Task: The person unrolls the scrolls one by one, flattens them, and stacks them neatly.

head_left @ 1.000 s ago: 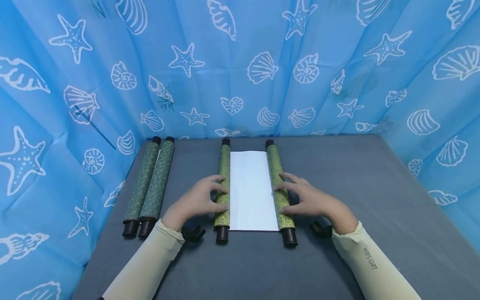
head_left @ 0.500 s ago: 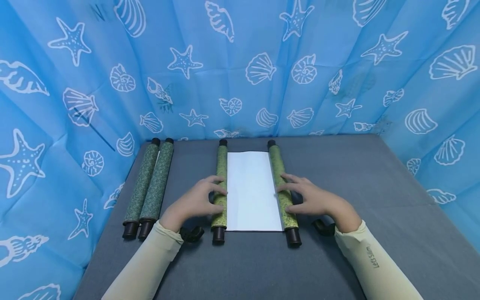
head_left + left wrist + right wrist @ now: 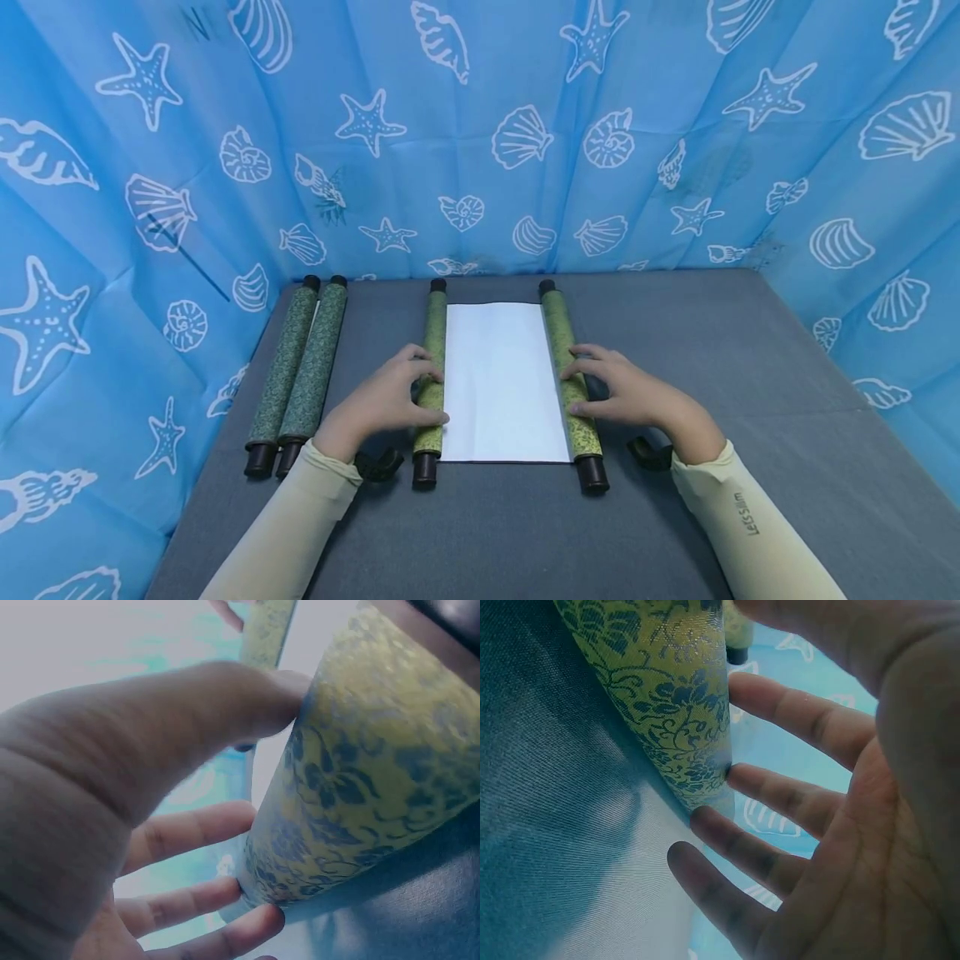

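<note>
A partly unrolled scroll lies on the grey table, its white sheet spread between two yellow-green patterned rolls with dark end knobs. My left hand reaches over the left roll; its thumb and fingertips touch the top. In the left wrist view, the spread fingers and thumb meet the same side of the floral roll. Across the sheet, my right hand has its fingertips on the right roll. The right wrist view shows nearly straight fingers against that roll.
Two dark green patterned rolls lie side by side at the table's left edge. A blue curtain with white shells and starfish hangs behind the grey table and along both sides.
The two rolls have moved apart, left one leftward and right one rightward, with my hands on them. More white sheet shows between them. The green rolls have stayed put.
</note>
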Available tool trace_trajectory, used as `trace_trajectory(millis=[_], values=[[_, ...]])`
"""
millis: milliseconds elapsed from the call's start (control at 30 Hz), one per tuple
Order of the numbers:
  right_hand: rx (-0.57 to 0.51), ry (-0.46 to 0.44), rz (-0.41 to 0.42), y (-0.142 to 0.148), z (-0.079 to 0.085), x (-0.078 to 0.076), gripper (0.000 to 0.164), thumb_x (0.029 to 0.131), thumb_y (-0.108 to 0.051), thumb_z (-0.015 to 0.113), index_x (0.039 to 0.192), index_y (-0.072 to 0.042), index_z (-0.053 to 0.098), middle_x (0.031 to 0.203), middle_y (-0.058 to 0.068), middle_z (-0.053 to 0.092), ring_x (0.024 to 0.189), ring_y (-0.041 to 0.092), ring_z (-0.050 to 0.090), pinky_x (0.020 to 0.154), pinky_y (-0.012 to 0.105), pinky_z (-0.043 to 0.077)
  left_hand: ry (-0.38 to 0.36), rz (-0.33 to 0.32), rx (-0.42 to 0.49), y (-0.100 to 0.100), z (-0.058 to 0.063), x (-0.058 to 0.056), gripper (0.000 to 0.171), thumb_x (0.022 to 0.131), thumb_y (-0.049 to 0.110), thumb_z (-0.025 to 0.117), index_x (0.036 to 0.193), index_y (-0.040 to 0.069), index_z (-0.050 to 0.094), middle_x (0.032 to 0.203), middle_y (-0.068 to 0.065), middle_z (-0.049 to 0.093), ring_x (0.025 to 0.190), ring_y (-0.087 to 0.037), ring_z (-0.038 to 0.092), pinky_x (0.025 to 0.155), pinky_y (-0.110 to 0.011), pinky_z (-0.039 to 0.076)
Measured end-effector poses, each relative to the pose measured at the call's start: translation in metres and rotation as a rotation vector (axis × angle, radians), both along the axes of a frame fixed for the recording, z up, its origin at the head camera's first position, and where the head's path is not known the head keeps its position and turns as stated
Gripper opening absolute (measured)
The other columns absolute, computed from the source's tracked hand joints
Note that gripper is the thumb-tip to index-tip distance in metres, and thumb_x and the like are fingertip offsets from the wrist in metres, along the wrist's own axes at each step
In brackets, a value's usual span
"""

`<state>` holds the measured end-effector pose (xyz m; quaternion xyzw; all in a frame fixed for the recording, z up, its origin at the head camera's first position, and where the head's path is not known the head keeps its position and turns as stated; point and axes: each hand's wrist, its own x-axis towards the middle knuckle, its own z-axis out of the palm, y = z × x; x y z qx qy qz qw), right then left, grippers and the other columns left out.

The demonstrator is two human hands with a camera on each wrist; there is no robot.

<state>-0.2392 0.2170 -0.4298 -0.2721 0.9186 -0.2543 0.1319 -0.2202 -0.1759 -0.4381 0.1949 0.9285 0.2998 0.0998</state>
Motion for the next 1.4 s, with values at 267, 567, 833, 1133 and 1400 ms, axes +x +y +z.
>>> trace_trajectory(millis=[267,567,833,1133,1400], values=[[0.006,-0.011,0.007,0.0021,-0.0002,-0.0007,0.038,0.097,-0.023,0.078,0.133,-0.014,0.070,0.170,0.022,0.034,0.153,0.057,0.030,0.113,0.077,0.036,-0.020,0.003,-0.008,-0.0033,0.0031,-0.0004,0.057,0.086,0.035,0.090,0.135,0.012,0.072,0.163,-0.015,0.042,0.147,-0.043,0.046,0.113,-0.062,0.048],[0.021,-0.027,0.022,0.0043,-0.0004,-0.0021,0.033,0.098,-0.018,0.074,0.131,-0.015,0.073,0.172,0.020,0.032,0.154,0.056,0.025,0.114,0.077,0.035,-0.033,-0.031,-0.005,-0.0038,0.0040,-0.0013,0.051,0.089,0.029,0.088,0.134,0.009,0.074,0.170,-0.015,0.038,0.157,-0.049,0.030,0.121,-0.068,0.036],[0.025,-0.055,0.023,0.0036,-0.0001,-0.0001,0.048,0.091,-0.037,0.085,0.133,-0.017,0.072,0.174,0.018,0.028,0.155,0.056,0.024,0.113,0.080,0.034,-0.035,-0.034,-0.021,-0.0044,0.0039,-0.0010,0.052,0.089,0.030,0.087,0.134,0.009,0.073,0.171,-0.015,0.036,0.157,-0.048,0.031,0.120,-0.067,0.039],[0.067,-0.159,0.056,0.0066,0.0006,0.0048,0.095,0.074,-0.052,0.094,0.156,-0.021,0.055,0.180,0.014,0.005,0.158,0.059,0.009,0.110,0.088,0.027,-0.047,-0.019,-0.033,-0.0034,0.0058,0.0003,0.055,0.088,0.032,0.088,0.136,0.010,0.072,0.172,-0.014,0.035,0.157,-0.050,0.029,0.119,-0.068,0.039],[0.058,-0.197,0.075,0.0064,-0.0003,0.0051,0.100,0.073,-0.052,0.095,0.158,-0.020,0.052,0.180,0.013,-0.002,0.158,0.058,0.008,0.110,0.088,0.028,-0.051,-0.019,-0.035,-0.0028,0.0077,0.0004,0.054,0.089,0.031,0.088,0.136,0.010,0.072,0.172,-0.015,0.034,0.157,-0.050,0.030,0.119,-0.068,0.039]])
